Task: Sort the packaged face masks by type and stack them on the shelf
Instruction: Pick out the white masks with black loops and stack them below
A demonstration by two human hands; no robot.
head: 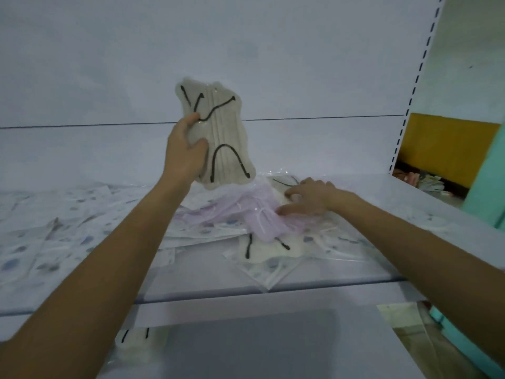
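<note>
Beige behind clear plastic, a mask pack with black ear loops stands upright in the air above the white shelf; I see the left hand clamped on its left edge, thumb and fingers curled round it. The right hand grips nothing, its spread fingers resting on a lilac mask pack atop the loose heap at the shelf's middle. White spotted packs lie scattered to the left, and 1 second beige pack sits at the heap's front.
</note>
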